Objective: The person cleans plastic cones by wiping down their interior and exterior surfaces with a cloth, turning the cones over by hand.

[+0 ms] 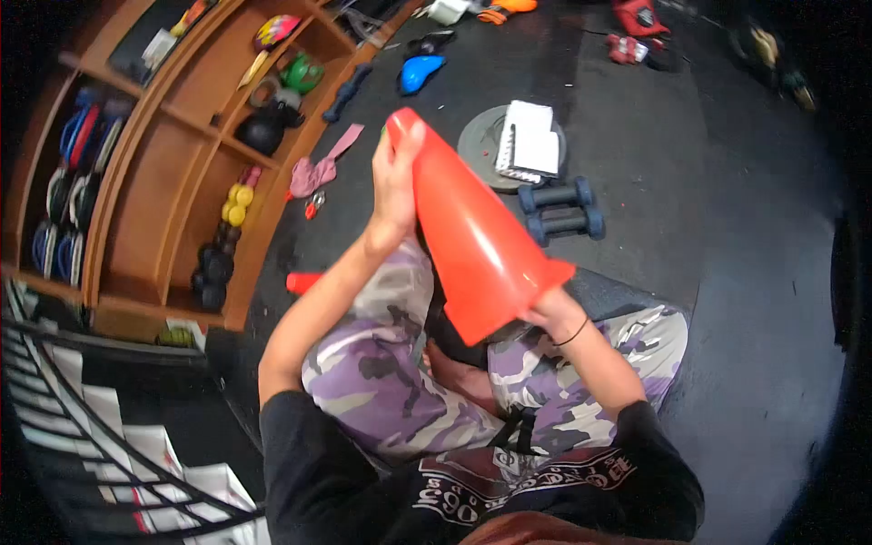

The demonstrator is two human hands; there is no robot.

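An orange-red traffic cone [472, 232] is tilted in front of my chest, its narrow tip up and to the left. My left hand [395, 177] is wrapped around the side of the cone near the tip. Down at the wide base, my right hand [556, 314] grips the rim, with its fingers mostly hidden by the cone. A dark band circles my right wrist. Both hands are above my crossed legs in camouflage trousers [372, 372].
Two dumbbells [565, 223] lie beside a weight plate [481, 141] bearing a notebook [531, 136]. A wooden shelf [136, 209] with kettlebells and small weights stands left. A pink cloth [316, 173], a blue object [421, 74] and red gear [639, 20] lie on the dark floor.
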